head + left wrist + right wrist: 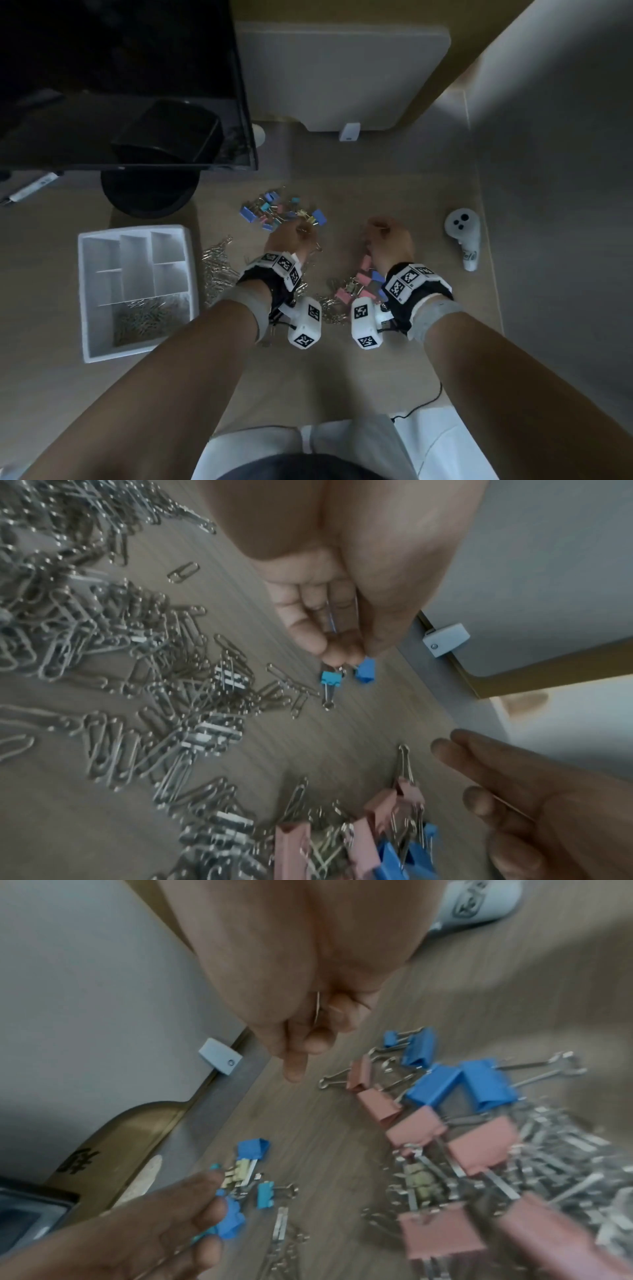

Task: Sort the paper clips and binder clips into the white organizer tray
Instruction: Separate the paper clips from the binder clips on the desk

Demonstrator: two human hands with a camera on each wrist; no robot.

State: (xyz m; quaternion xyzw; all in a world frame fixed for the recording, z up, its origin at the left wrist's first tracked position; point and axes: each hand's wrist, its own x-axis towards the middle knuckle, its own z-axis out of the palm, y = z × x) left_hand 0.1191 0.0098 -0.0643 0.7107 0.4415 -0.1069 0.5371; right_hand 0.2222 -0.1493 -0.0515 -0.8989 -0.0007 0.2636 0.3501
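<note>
The white organizer tray (84, 308) sits on the desk at the left, with silver paper clips (150, 318) in its front compartment. Loose paper clips (215, 270) (103, 669) lie between the tray and my left wrist. My left hand (291, 236) (329, 631) hovers at the near edge of a far heap of small coloured binder clips (270, 209), fingers curled round thin wire paper clips. My right hand (388, 240) (308, 1031) pinches a wire paper clip in curled fingers, index finger out, above pink and blue binder clips (363, 284) (428, 1123).
A dark monitor (120, 85) on a round black base (150, 192) stands at the back left, a pen (30, 188) beside it. A white controller (464, 236) lies to the right. A white partition panel (342, 75) closes the back edge.
</note>
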